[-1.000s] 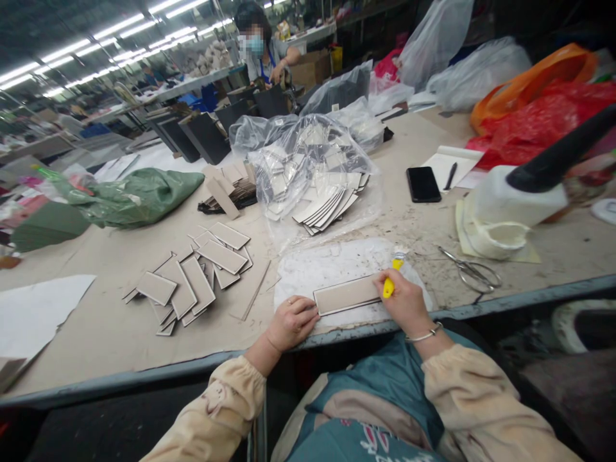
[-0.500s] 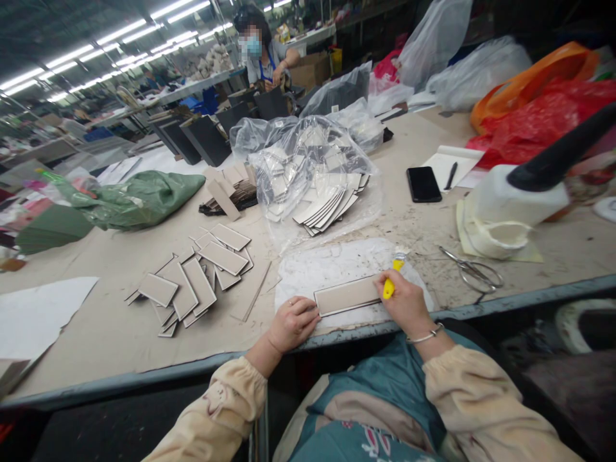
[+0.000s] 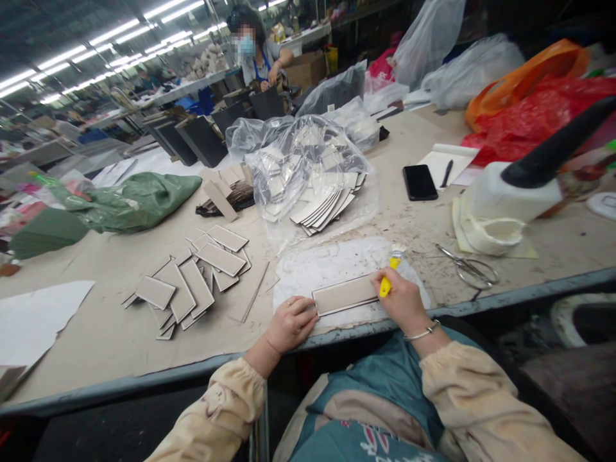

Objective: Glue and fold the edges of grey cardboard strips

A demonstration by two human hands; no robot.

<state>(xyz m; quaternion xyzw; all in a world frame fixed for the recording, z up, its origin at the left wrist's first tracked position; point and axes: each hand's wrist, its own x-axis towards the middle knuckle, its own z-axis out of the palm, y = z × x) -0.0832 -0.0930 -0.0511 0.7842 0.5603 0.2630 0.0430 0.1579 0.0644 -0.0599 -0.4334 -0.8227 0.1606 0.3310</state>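
Left hand (image 3: 293,321) on the near-left end of a long beige panel (image 3: 344,295), fingertips at its edge. Thumb hidden under the fingers, so can't tell if it's pinching or just pressing. Right hand (image 3: 402,298) closed around a yellow-handled brush (image 3: 385,287), the two hands well apart. Brush points away from the person; metal ferrule visible, bristles hard to pick out against the pale background. Right hand covers the panel's right end, so can't confirm contact there

Panel lies flat on a white sheet (image 3: 308,263) at the front edge of the bench (image 3: 110,346), dark line around its border. Sheet partly covered by panel and hands

Left of that: loose pile of similar panels (image 3: 192,276), overlapping, lower ones mostly hidden, no count possible. Behind: clear plastic bag (image 3: 312,167) with more pieces, blurred by folds and glare. Right: scissors (image 3: 469,269), black phone (image 3: 419,183), white bottle (image 3: 514,192) with black spout, spout cut off by frame edge. Red bag (image 3: 543,115) behind it, contents not visible. Co-worker (image 3: 262,61) at the back, lower body hidden behind dark boxes (image 3: 202,140)
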